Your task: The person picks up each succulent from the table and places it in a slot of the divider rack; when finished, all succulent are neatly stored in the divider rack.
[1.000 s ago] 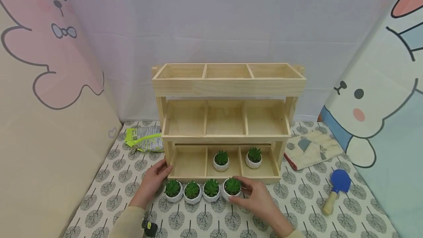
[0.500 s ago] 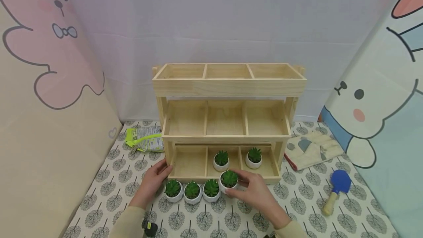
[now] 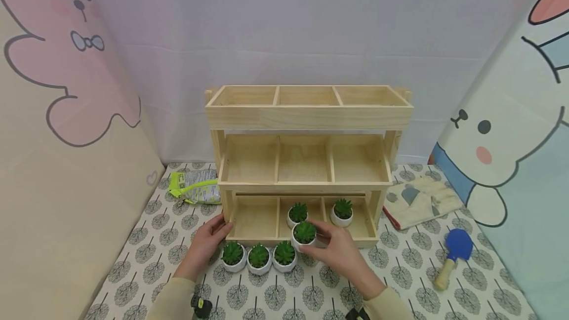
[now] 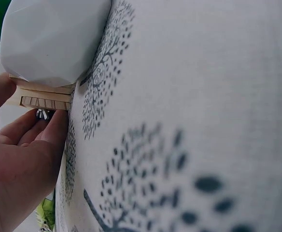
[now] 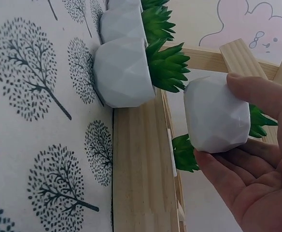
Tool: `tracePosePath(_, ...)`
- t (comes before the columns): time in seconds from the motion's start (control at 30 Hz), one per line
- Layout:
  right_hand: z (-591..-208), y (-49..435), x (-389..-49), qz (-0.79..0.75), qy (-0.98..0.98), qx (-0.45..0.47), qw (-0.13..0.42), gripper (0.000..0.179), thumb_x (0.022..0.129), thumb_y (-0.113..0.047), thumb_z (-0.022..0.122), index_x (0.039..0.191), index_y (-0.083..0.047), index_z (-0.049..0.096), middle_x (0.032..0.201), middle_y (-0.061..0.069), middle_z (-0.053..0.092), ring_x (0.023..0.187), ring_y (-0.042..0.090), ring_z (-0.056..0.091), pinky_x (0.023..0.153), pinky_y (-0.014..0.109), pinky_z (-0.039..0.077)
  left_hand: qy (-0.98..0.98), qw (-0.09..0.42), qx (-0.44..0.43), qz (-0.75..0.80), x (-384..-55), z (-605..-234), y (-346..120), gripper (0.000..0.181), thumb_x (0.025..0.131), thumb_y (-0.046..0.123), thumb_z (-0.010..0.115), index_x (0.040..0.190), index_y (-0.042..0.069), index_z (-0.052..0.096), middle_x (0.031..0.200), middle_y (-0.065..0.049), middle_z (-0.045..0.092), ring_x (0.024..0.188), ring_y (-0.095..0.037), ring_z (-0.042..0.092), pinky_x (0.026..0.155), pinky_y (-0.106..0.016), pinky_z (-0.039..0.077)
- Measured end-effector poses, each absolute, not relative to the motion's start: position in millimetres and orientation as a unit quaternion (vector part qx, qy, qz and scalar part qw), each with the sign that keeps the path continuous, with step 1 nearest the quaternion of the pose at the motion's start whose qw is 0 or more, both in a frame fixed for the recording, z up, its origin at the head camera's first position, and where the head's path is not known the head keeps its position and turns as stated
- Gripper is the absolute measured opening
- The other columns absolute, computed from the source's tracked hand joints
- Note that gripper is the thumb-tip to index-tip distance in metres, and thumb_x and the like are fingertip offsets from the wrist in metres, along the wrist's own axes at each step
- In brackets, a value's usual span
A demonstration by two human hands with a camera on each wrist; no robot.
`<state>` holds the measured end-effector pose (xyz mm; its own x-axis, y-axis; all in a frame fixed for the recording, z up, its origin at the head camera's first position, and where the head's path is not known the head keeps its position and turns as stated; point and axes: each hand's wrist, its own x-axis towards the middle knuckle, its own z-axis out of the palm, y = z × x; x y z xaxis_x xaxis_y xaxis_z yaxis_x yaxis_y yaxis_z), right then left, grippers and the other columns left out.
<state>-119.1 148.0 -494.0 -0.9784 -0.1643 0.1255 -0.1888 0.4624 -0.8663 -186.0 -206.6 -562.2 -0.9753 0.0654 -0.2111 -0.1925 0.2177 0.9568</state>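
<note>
Thumb and fingers gripping the left end of the wooden shelf (image 3: 309, 118), the left hand (image 3: 205, 241) seemed to steady it, near three potted succulents (image 3: 259, 259) lined up on the counter (image 3: 266, 305). Rightward, the step looked like loading the bottom tier (image 3: 254, 214), the next move calling for clearance over its front board (image 3: 366, 242) and past the plant (image 3: 297, 213) behind; raised at that board, a white, faceted pot (image 5: 218, 116) with a spiky green rosette (image 3: 304, 231) was pinched in the right hand's (image 3: 336, 250) fingers.

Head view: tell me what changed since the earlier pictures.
The right hand, already gripping a potted succulent, lifted it from the front row's right end, forward and slightly left toward the wooden rack. Unchanged: the left hand at the rack's left side, the three front pots, the two pots inside.
</note>
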Motion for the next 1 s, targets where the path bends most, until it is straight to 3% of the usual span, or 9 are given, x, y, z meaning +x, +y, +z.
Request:
tracePosePath(0.33, -489, 135, -129, 0.511, -0.854, 0.096, -0.004, 0.076, 0.079, -0.037, 0.093, 0.14, -0.004, 0.065, 0.134, 0.02, 0.067, 0.112, 0.034, 0.072, 0.094, 0.038, 0.06, 0.776, 0.105, -0.033, 0.621, -185, -561, -206, 0.069, 0.105, 0.033, 0.066, 0.161, 0.003, 0.038, 0.161, -0.024, 0.04, 0.144, -0.04, 0.045, 0.115, -0.049, 0.044)
tracePosePath(0.57, -489, 124, -137, 0.52, -0.848, 0.105, -0.011, 0.071, 0.081, -0.036, 0.092, 0.141, -0.008, 0.065, 0.134, 0.017, 0.068, 0.114, 0.035, 0.07, 0.095, 0.035, 0.06, 0.778, 0.102, -0.035, 0.618, -186, -562, -206, 0.068, 0.105, 0.034, 0.067, 0.16, 0.003, 0.04, 0.161, -0.024, 0.04, 0.144, -0.039, 0.045, 0.115, -0.048, 0.044)
tracePosePath(0.73, -488, 115, -143, 0.536, -0.836, 0.117, -0.013, 0.069, 0.082, -0.032, 0.092, 0.14, -0.004, 0.065, 0.131, 0.018, 0.068, 0.113, 0.035, 0.071, 0.094, 0.036, 0.06, 0.774, 0.105, -0.035, 0.623, -186, -564, -208, 0.068, 0.106, 0.032, 0.066, 0.16, 0.002, 0.039, 0.16, -0.025, 0.04, 0.144, -0.04, 0.045, 0.116, -0.05, 0.042)
tracePosePath(0.9, -489, 108, -149, 0.538, -0.832, 0.135, -0.01, 0.068, 0.082, -0.028, 0.092, 0.138, -0.001, 0.065, 0.126, 0.019, 0.07, 0.108, 0.031, 0.073, 0.089, 0.028, 0.061, 0.774, 0.104, -0.033, 0.624, -186, -563, -208, 0.068, 0.106, 0.032, 0.066, 0.16, 0.002, 0.039, 0.16, -0.024, 0.04, 0.144, -0.04, 0.045, 0.116, -0.049, 0.043)
tracePosePath(1.0, -489, 103, -153, 0.536, -0.832, 0.144, -0.013, 0.066, 0.083, -0.027, 0.092, 0.137, 0.0, 0.065, 0.123, 0.017, 0.072, 0.106, 0.029, 0.074, 0.089, 0.03, 0.062, 0.774, 0.104, -0.033, 0.623, -185, -561, -207, 0.068, 0.106, 0.032, 0.066, 0.16, 0.002, 0.039, 0.16, -0.024, 0.041, 0.144, -0.039, 0.045, 0.116, -0.049, 0.043)
